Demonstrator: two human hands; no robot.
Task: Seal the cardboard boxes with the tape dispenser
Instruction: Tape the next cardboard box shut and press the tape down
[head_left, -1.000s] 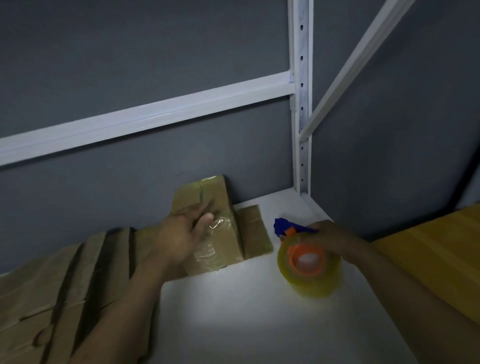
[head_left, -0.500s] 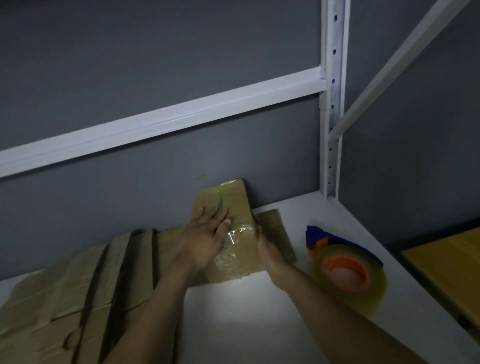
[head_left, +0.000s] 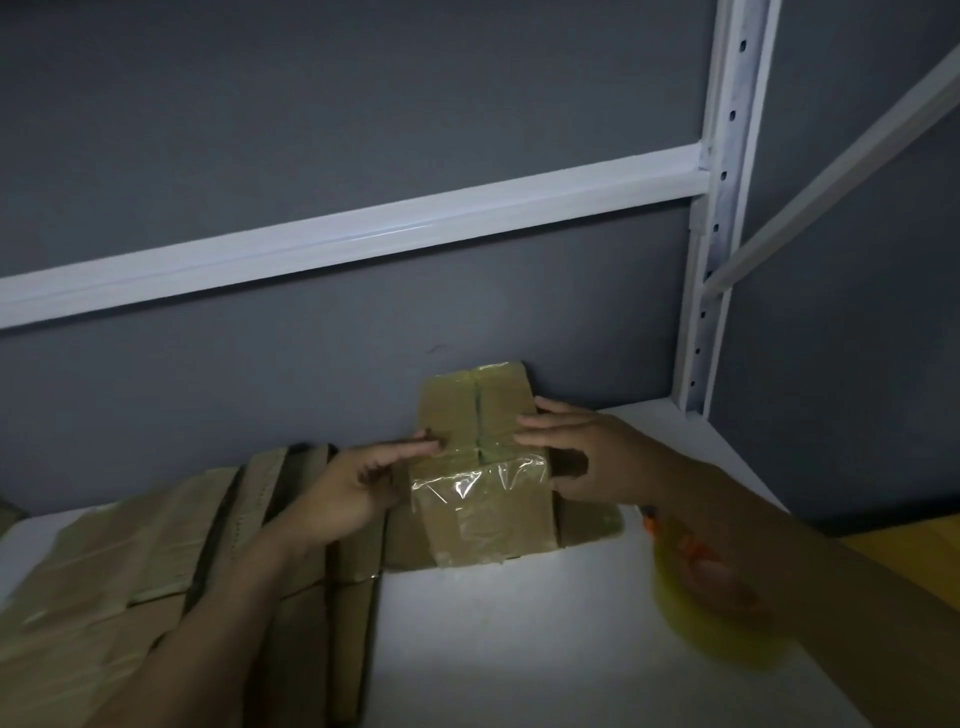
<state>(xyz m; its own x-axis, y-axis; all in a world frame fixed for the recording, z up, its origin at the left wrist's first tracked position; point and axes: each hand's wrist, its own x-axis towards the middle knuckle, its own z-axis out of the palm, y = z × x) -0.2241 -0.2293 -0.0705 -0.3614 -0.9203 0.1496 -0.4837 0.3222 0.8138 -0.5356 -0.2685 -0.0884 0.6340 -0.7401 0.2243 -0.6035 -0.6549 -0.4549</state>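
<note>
Fingers (head_left: 410, 448) lie straight on the small brown taped cardboard box (head_left: 478, 415) against the grey wall (head_left: 311, 130). The left hand (head_left: 358, 483) has slid to its left edge and the right hand (head_left: 576, 457) up onto its right. The yellow orange-cored tape dispenser (head_left: 727, 644) lies blurred by the right forearm.

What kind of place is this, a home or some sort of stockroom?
Likely a stockroom or packing corner: a white slotted metal shelving frame, a pile of flattened cardboard, and a taped cardboard box.
</note>
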